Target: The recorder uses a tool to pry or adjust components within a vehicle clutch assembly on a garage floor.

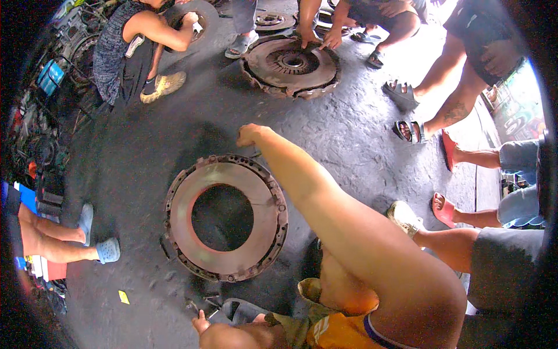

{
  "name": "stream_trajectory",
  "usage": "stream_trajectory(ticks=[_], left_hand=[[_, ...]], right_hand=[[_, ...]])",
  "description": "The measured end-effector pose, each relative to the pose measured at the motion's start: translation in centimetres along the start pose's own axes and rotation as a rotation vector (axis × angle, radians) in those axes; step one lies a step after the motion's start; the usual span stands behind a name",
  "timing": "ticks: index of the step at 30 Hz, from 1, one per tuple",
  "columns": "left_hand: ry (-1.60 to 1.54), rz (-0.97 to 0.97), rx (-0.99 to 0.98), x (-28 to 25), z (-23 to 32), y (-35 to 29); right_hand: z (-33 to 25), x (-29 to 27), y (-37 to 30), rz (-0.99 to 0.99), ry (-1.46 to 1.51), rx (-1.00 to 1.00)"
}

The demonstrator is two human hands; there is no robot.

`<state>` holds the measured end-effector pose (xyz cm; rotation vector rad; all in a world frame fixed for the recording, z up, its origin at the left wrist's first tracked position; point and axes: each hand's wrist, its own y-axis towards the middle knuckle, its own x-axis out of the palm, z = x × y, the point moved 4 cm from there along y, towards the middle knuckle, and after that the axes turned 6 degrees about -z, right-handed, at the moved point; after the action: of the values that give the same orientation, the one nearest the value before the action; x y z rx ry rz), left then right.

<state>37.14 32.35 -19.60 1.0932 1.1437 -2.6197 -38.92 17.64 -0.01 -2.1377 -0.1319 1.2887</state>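
A clutch pressure plate [175, 222], a broad rusty metal ring with lugs and holes round its rim, lies flat on the dark floor before me. My right arm reaches over its right side. Beyond the far rim, my right hand [252, 134] is closed with the fingers turned down; whatever they hold is hidden. My left hand [201, 323] is low in the picture, near side of the ring, its fingers curled beside a small metal piece [192, 306]. Whether that piece is in its grip is unclear.
Farther off, a person's hands [319, 38] touch another clutch cover [264, 70]. At the far left someone crouches with a disc [206, 14]. Sandalled feet [410, 131] stand along the right, blue clogs [108, 250] at left. Piled parts [46, 134] line the left edge. A yellow scrap [124, 296] lies nearby.
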Motion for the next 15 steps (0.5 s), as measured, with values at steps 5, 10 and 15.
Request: stream_trajectory(ticks=[5,10,15], left_hand=[[0.069,0.062,0.064,0.0,0.7,-1.1],[0.145,0.184,0.127,-0.2,-0.1,-0.4],[0.281,0.131,0.166,-0.4,-1.2,1.0]], right_hand=[[-0.4,0.0,0.0,-0.034,-0.025,0.014],[-0.3,-0.1,-0.1,0.036,-0.047,-0.062],[-0.2,0.0,0.2,0.039,-0.077,-0.052]])
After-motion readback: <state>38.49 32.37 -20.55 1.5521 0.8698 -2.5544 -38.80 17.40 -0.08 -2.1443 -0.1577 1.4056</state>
